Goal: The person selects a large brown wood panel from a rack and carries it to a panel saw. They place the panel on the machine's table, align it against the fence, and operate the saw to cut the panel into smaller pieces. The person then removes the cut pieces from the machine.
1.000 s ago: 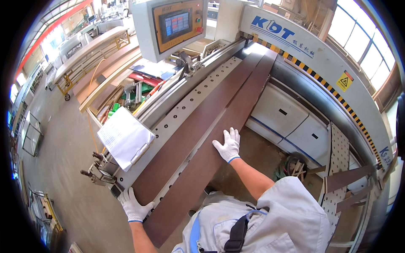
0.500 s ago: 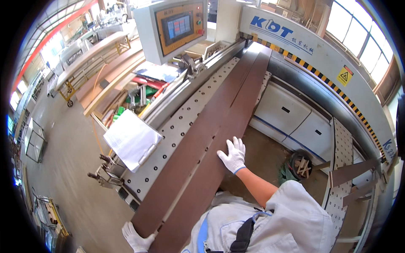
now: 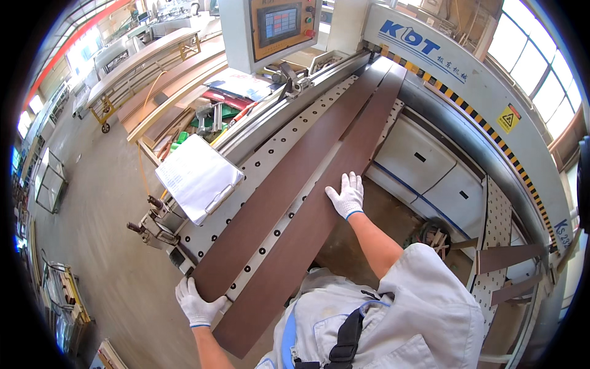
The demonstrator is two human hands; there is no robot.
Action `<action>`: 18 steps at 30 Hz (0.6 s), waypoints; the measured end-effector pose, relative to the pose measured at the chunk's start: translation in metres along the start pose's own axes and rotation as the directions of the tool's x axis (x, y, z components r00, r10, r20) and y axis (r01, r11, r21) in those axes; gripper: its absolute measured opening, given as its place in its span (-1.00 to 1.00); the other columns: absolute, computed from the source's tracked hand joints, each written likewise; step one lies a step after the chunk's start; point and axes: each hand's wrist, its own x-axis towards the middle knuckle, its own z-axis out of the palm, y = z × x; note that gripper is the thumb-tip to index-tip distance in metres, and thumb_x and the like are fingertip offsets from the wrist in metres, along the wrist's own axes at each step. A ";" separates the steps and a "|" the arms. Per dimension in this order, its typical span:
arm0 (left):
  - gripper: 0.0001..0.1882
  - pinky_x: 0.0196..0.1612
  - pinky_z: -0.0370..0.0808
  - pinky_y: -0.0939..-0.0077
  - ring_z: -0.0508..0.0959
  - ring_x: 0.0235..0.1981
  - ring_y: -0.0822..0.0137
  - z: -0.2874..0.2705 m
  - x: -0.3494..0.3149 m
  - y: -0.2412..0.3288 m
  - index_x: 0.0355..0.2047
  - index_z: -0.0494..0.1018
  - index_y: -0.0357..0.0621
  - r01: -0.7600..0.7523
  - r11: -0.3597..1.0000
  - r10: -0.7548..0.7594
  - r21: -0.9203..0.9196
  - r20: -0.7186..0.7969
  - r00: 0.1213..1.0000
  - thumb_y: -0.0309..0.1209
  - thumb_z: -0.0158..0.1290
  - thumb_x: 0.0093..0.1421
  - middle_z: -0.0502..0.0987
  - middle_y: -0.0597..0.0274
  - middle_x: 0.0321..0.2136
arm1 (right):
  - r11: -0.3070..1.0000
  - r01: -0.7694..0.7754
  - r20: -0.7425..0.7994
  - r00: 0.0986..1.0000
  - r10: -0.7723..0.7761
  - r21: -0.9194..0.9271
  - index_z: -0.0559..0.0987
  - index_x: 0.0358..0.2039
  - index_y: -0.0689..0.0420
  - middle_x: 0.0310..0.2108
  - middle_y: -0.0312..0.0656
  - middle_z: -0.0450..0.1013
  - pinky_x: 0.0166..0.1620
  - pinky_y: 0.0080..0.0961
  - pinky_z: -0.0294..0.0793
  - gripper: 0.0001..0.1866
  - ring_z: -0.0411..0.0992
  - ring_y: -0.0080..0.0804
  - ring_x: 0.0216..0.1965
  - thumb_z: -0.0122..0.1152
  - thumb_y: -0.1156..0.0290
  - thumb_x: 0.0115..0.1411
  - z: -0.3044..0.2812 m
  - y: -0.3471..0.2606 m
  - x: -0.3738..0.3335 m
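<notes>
I see the left board (image 3: 267, 212) and right board (image 3: 298, 243), running 7-to-1 o'clock on the tabletop (image 3: 265, 172), gap just widened, so they're clearly separate strips; left grip (image 3: 198, 302) at 7 spread at left board's end, right grip (image 3: 346, 198) at 3 spread on right board.

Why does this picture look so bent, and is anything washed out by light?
Head view: fisheye distortion bows the white machine beam, and the corners go black; head view: the window is bleached nearly white; head view: the left hand and right hand look fairly sharp.
</notes>
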 end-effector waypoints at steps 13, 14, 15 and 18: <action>-0.35 0.29 0.37 0.06 0.41 0.28 -0.17 0.046 -0.063 -0.072 0.23 0.38 -0.52 0.581 0.435 -0.755 -0.688 0.073 0.651 -0.26 0.23 0.28 0.37 -0.32 0.31 | 0.999 -0.046 -0.018 0.999 0.046 0.025 0.32 0.42 0.25 0.52 0.16 0.07 0.55 0.15 -0.23 -0.05 -0.12 0.22 0.56 0.24 -0.21 0.24 0.025 -0.050 -0.029; -0.37 0.27 0.39 0.09 0.45 0.24 -0.14 0.041 -0.060 -0.068 0.23 0.38 -0.52 0.602 0.498 -0.706 -0.624 0.112 0.699 -0.26 0.19 0.31 0.41 -0.31 0.27 | 0.998 -0.047 -0.006 0.999 0.047 0.031 0.32 0.42 0.25 0.52 0.17 0.06 0.55 0.15 -0.23 -0.05 -0.12 0.22 0.55 0.24 -0.21 0.24 0.021 -0.053 -0.029; -0.40 0.25 0.42 0.12 0.49 0.21 -0.11 0.037 -0.055 -0.065 0.23 0.39 -0.52 0.613 0.560 -0.656 -0.557 0.155 0.739 -0.26 0.15 0.35 0.45 -0.29 0.24 | 0.998 -0.047 0.007 0.999 0.047 0.037 0.32 0.42 0.25 0.52 0.17 0.06 0.55 0.15 -0.23 -0.05 -0.12 0.22 0.55 0.24 -0.21 0.24 0.013 -0.058 -0.028; -0.48 0.22 0.46 0.18 0.58 0.13 0.00 0.027 -0.046 -0.046 0.24 0.40 -0.49 0.547 0.553 -0.564 -0.629 0.201 0.801 -0.31 0.03 0.43 0.57 -0.17 0.15 | 0.999 -0.026 -0.011 1.000 0.027 0.027 0.32 0.42 0.25 0.52 0.19 0.05 0.55 0.15 -0.23 -0.04 -0.13 0.24 0.56 0.21 -0.23 0.24 0.019 -0.057 -0.016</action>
